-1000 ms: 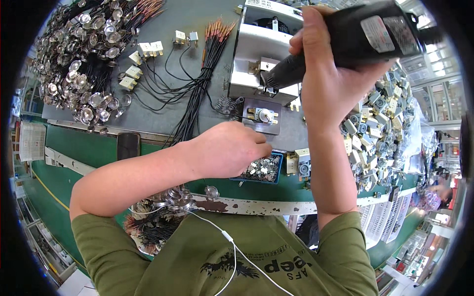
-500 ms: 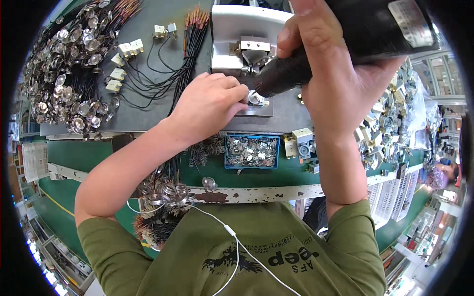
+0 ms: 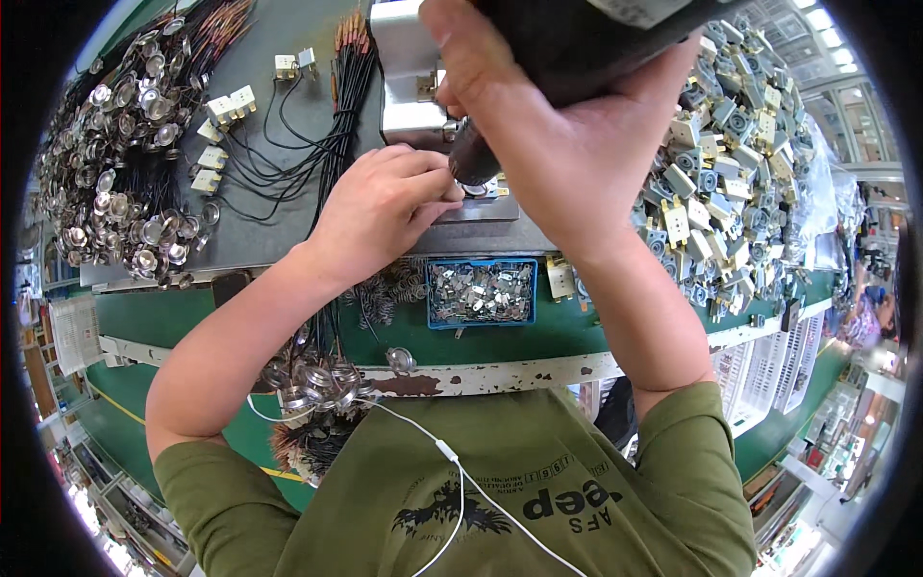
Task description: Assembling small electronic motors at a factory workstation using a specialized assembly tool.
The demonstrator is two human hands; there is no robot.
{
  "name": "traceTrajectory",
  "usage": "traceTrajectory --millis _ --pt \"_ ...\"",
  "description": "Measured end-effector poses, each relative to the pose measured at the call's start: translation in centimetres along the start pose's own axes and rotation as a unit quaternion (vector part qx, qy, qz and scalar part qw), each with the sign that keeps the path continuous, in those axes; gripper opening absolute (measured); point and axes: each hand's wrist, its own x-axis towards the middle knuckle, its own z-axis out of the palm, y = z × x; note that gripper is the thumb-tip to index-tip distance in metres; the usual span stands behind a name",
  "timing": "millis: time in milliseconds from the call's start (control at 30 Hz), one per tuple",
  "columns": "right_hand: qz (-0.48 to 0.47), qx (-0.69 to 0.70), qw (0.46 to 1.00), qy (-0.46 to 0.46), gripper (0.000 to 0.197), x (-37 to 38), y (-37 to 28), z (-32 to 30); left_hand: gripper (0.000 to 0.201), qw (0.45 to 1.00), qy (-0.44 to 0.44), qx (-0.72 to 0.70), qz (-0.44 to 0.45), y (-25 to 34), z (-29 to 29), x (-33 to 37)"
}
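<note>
My right hand (image 3: pixel 577 144) is wrapped round a thick black power screwdriver (image 3: pixel 567 53). The tool's tapered nose (image 3: pixel 471 159) points down onto a small round metal part (image 3: pixel 475 190), which it partly covers. That part sits on a flat metal block (image 3: pixel 486 213) at the bench's near side. My left hand (image 3: pixel 380 197) is closed, its thumb and fingertips pinching at the left edge of the part. What exactly lies between those fingertips is mostly hidden. Close to the left hand runs a bundle of black wires (image 3: pixel 336 154) with copper-coloured ends.
A blue tray (image 3: pixel 432 317) of small metal pieces stands below the block. Metal caps on wires (image 3: pixel 135 183) heap at the left, with white connector blocks (image 3: pixel 231 106) nearby. Grey and cream switch-like parts (image 3: pixel 721 183) pile up at the right. Behind stands a silver machine housing (image 3: pixel 404 111).
The screwdriver and my right hand have shifted left in the picture, with the nose now more upright over the part. My left hand keeps its grip. The whole view has shifted slightly.
</note>
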Motion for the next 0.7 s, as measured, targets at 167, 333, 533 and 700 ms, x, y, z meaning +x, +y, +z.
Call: traceTrajectory --millis 167,333,533,700 --pt "-0.008 0.008 0.999 -0.036 0.071 1.2 -0.6 0.6 0.014 1.000 0.006 0.013 0.023 -0.4 0.2 -0.5" --pt "0.077 0.025 0.993 -0.089 0.062 0.8 -0.1 0.9 0.028 0.994 -0.017 -0.012 -0.110 0.3 0.3 0.1" --pt "-0.269 0.045 0.936 -0.220 0.064 3.4 3.8 0.3 0.031 0.990 -0.113 0.016 -0.086 -0.3 -0.3 0.8" --pt "-0.128 -0.006 0.979 -0.160 0.069 3.2 4.2 -0.3 0.031 0.993 -0.081 0.009 -0.081 -0.3 0.3 0.8"
